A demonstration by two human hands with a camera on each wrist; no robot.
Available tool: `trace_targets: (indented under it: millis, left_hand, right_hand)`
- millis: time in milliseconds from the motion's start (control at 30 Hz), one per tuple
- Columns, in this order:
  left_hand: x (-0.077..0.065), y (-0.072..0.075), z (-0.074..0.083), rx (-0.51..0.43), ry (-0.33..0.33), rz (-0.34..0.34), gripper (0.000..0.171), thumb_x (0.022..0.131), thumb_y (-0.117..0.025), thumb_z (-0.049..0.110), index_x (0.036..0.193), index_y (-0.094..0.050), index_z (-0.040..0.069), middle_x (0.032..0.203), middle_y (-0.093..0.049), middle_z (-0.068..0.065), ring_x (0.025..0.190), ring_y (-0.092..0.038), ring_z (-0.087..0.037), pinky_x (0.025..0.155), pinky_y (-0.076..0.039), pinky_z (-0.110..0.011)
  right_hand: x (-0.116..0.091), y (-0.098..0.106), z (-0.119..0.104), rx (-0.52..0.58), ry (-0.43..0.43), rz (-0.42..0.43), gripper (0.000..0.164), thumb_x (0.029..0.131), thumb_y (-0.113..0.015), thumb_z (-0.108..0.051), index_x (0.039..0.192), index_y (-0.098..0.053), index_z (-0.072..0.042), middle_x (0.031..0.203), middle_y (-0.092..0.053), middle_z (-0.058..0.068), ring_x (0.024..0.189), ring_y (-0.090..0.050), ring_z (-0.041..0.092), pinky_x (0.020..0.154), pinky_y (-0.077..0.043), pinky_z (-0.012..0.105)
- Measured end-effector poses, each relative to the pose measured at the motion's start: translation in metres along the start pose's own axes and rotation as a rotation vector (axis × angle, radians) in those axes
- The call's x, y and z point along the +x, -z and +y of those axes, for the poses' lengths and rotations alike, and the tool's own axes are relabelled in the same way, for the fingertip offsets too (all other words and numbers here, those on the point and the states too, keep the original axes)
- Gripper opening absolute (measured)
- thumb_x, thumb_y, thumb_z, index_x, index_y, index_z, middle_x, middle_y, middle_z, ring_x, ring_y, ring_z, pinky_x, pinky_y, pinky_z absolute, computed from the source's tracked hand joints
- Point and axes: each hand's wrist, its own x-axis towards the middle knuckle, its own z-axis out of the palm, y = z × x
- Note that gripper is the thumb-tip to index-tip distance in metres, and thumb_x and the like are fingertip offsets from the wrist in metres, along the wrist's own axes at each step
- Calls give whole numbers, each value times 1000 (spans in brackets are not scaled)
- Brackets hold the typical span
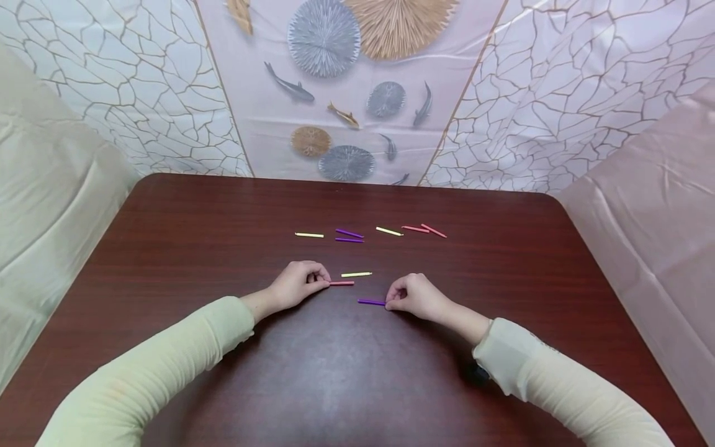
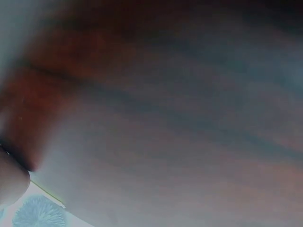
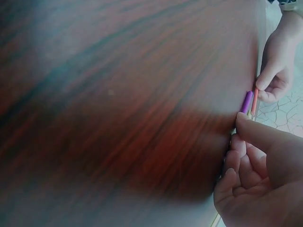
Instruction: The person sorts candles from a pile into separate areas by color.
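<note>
My left hand (image 1: 298,284) pinches one end of a thin pink candle (image 1: 343,283), which points right along the table. Nearer the front edge, my right hand (image 1: 420,298) pinches the right end of a purple candle (image 1: 371,302). Just behind the pink one lies a yellow candle (image 1: 356,274), touched by neither hand. In the right wrist view, thumb and fingertips of my right hand (image 3: 260,165) grip the purple candle (image 3: 246,102), with the pink candle (image 3: 255,101) in my left hand (image 3: 279,64) beyond. The left wrist view is mostly blurred table, with part of a finger at its lower left.
Farther back on the dark wooden table (image 1: 223,211) lie a yellow candle (image 1: 310,235), two purple candles (image 1: 349,239), another yellow candle (image 1: 389,231) and two pink candles (image 1: 433,230) that touch or nearly touch. Patterned cloth (image 1: 346,99) hangs behind the table.
</note>
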Motion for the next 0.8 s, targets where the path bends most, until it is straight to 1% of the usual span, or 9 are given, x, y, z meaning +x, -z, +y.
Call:
trace_targets:
  millis: [67, 200, 333, 400, 533, 633, 800]
  left_hand:
    - [2, 0, 0, -9, -7, 9, 4, 85, -66, 12, 83, -68, 8, 72, -61, 0, 61, -46, -3, 59, -40, -18]
    - [9, 2, 3, -22, -9, 50, 4, 84, -67, 10, 81, -68, 7, 71, -61, -1, 61, -45, -2, 59, -40, -17]
    - [21, 7, 8, -33, -13, 81, 4, 83, -67, 9, 82, -67, 5, 70, -61, -2, 61, -45, -4, 58, -39, -17]
    - [30, 9, 12, -36, -13, 81, 5, 84, -67, 9, 83, -67, 5, 70, -60, -2, 61, -45, -5, 58, -39, -17]
    - [52, 10, 19, -34, -37, 67, 6, 85, -66, 9, 83, -67, 4, 72, -61, -4, 64, -47, -8, 61, -40, -19]
    - [70, 8, 24, -21, -53, 51, 7, 86, -65, 11, 84, -68, 5, 74, -62, -4, 66, -49, -10, 64, -40, -20]
    - [101, 0, 34, -6, -57, 21, 8, 87, -65, 13, 85, -68, 6, 76, -63, -4, 69, -51, -12, 67, -42, -22]
  right_hand:
    - [-1, 1, 1, -5, 6, 2, 9, 75, -75, -13, 69, -69, -11, 59, -58, -6, 58, -46, 1, 55, -40, 17]
    - [-5, 3, 1, -9, -13, -4, 9, 75, -76, -13, 69, -69, -12, 58, -56, -7, 58, -46, 1, 56, -39, 16]
    - [-8, 4, 2, -2, -22, -6, 9, 75, -76, -13, 69, -68, -12, 59, -57, -8, 58, -46, 1, 56, -40, 16]
    - [-10, 3, 2, 2, -15, -6, 9, 75, -75, -13, 69, -69, -12, 59, -57, -8, 58, -46, 1, 56, -40, 16]
    - [-13, 1, 2, 13, -8, -7, 9, 74, -75, -13, 69, -69, -12, 59, -57, -8, 58, -47, 0, 56, -41, 16]
    - [-15, 0, 2, 20, -8, -6, 9, 74, -76, -12, 69, -68, -12, 59, -57, -8, 57, -46, 0, 55, -41, 16]
    - [-20, 0, 2, 18, 1, -1, 9, 75, -76, -12, 70, -69, -12, 60, -58, -7, 58, -46, -1, 56, -42, 16]
